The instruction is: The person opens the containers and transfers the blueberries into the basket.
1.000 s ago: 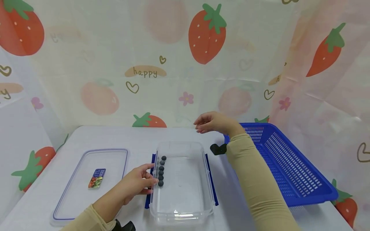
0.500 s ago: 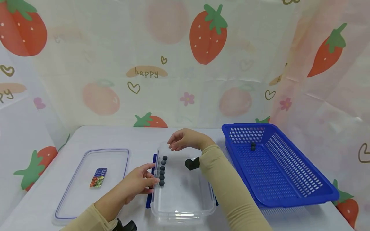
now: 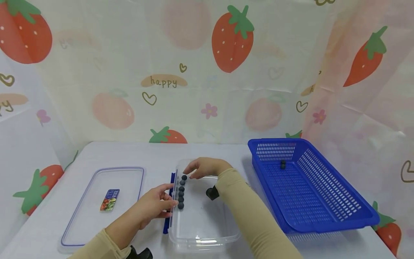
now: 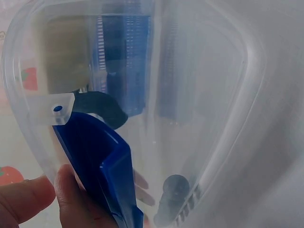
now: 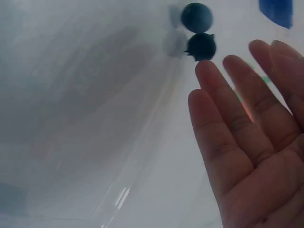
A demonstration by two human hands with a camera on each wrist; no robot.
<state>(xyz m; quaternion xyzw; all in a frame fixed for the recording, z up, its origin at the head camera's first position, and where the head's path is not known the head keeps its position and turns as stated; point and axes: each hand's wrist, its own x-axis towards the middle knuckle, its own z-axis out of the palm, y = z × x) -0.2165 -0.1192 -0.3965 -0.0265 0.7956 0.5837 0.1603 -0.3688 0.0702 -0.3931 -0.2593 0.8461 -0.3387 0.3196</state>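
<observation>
A clear plastic box stands on the white table, with a row of dark blueberries along its left side. My left hand grips the box's left wall by a blue latch, thumb at the rim. Over the far end of the box is my right hand, its fingertips close to the farthest blueberry and nothing in its grasp. In the right wrist view its fingers are extended, and one blueberry shows a crown. Its sleeve hides part of the box's right side.
To the right stands a blue slotted basket with a couple of small dark blueberries at its far end. A clear lid with a blue seal and a printed label lies on the left. Printed curtains surround the table.
My right hand has come left and down from beside the basket to the far end of the blueberry row. The left hand keeps its place on the box.
</observation>
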